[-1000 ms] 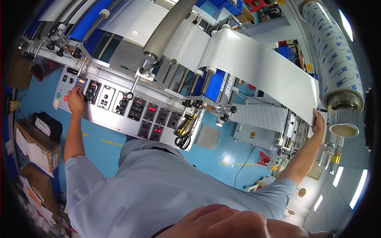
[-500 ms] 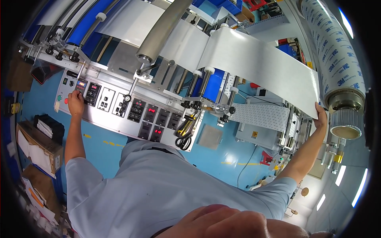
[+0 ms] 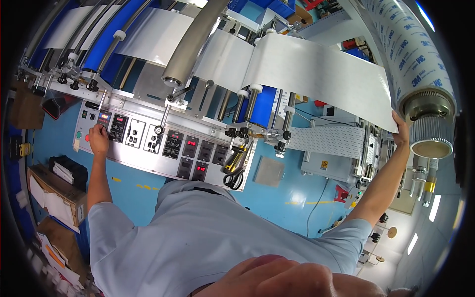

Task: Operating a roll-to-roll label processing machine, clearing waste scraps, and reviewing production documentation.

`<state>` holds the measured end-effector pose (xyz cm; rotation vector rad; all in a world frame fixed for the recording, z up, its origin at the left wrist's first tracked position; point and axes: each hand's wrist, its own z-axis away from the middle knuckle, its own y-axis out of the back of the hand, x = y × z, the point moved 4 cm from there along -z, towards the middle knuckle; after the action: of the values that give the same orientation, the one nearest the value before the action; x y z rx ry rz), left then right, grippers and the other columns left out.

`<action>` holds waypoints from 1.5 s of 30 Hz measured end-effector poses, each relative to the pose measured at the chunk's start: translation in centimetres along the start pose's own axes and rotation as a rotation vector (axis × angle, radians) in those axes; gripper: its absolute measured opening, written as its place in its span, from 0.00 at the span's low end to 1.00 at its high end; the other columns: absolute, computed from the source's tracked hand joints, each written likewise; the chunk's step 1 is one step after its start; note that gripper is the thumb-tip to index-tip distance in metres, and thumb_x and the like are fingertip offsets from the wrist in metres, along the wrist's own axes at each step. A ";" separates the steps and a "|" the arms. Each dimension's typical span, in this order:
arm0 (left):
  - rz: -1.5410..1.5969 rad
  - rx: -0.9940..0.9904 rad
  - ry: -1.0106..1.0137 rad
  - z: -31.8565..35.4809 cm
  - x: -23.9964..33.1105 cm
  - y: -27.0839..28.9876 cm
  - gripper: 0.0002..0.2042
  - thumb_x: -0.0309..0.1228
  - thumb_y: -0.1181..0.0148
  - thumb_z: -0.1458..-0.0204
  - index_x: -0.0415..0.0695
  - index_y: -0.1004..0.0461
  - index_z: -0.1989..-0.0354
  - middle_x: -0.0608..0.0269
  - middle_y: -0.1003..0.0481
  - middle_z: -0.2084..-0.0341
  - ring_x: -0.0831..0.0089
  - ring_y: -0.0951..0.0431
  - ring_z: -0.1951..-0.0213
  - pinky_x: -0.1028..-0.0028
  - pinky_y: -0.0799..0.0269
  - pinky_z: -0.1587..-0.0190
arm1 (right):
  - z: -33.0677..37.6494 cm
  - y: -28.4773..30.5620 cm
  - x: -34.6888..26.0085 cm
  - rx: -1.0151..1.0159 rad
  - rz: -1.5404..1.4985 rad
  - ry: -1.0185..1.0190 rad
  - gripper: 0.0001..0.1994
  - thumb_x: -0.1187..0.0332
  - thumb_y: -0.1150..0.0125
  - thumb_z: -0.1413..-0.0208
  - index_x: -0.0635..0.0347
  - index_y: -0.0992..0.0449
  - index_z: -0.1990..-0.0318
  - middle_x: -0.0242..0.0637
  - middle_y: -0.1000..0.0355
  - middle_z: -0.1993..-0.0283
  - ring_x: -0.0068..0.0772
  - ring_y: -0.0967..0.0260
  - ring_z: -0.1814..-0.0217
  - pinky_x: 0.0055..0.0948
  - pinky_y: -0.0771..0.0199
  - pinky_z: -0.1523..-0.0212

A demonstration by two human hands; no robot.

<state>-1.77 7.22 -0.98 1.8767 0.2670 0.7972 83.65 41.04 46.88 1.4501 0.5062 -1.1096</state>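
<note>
My left hand point(image 3: 99, 140) is at the left end of the machine's control panel point(image 3: 148, 157). Its fingers are bent together against the lower part of a small display module point(image 3: 103, 117), and what they pinch is hidden. A red button point(image 3: 87, 138) sits just left of them. Far to the right, my raised right hand point(image 3: 403, 130) grips the edge of a wide white sheet point(image 3: 321, 74), fingers at its corner and thumb out of sight. This sheet stretches from the machine's rollers point(image 3: 253, 101) to beside a large printed roll point(image 3: 413, 54) with a metal core end.
Black-handled scissors point(image 3: 233, 179) and a yellow-handled tool point(image 3: 236, 159) lie at the panel's right end. A steel roller point(image 3: 190, 47) crosses above the web. Cardboard boxes point(image 3: 58, 190) stand at the left. Beyond the panel, a patterned web point(image 3: 329, 140) runs into a second machine.
The whole view has shifted slightly, so the panel sits a little further right and lower. Both hands keep their places, the left at the module, the right at the sheet's edge.
</note>
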 end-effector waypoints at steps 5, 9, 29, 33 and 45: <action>0.005 0.000 -0.018 -0.1 -0.3 0.0 0.06 0.27 0.44 0.51 0.43 0.30 0.65 0.52 0.30 0.67 0.52 0.29 0.67 0.60 0.31 0.63 | 2.6 -2.6 -0.9 -0.011 0.097 -0.048 0.19 0.55 0.39 0.50 0.59 0.26 0.56 0.32 0.26 0.62 0.25 0.29 0.64 0.26 0.30 0.67; -0.023 -0.026 -0.040 -0.8 0.7 -0.7 0.06 0.27 0.44 0.52 0.42 0.30 0.65 0.52 0.30 0.68 0.52 0.30 0.64 0.60 0.33 0.60 | -4.3 2.9 3.6 -0.224 0.065 -0.023 0.20 0.55 0.40 0.50 0.59 0.26 0.55 0.32 0.25 0.60 0.24 0.29 0.63 0.25 0.32 0.65; -0.052 -0.100 -0.064 -0.3 2.2 -0.4 0.07 0.28 0.45 0.50 0.41 0.29 0.64 0.53 0.31 0.68 0.54 0.30 0.64 0.62 0.33 0.59 | -0.6 -5.8 -0.7 -0.035 0.224 0.169 0.11 0.65 0.43 0.50 0.53 0.25 0.59 0.29 0.27 0.64 0.20 0.33 0.66 0.23 0.34 0.66; -0.023 -0.069 -0.048 -0.2 2.2 -0.2 0.07 0.28 0.45 0.50 0.41 0.29 0.64 0.53 0.31 0.68 0.55 0.30 0.65 0.62 0.33 0.59 | 1.2 -7.6 -1.8 -0.059 0.323 0.221 0.13 0.60 0.40 0.52 0.54 0.24 0.60 0.27 0.27 0.65 0.21 0.33 0.64 0.24 0.34 0.63; -0.064 -0.091 -0.071 0.0 2.8 0.4 0.07 0.27 0.44 0.51 0.41 0.29 0.64 0.54 0.30 0.69 0.56 0.29 0.65 0.62 0.33 0.60 | 0.9 -10.2 -1.1 -0.190 0.137 0.202 0.13 0.61 0.36 0.52 0.54 0.28 0.60 0.31 0.33 0.62 0.29 0.38 0.60 0.33 0.35 0.62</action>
<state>0.29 8.51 0.47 1.7983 0.2413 0.6874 74.44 42.76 42.70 1.4134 0.6272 -0.7897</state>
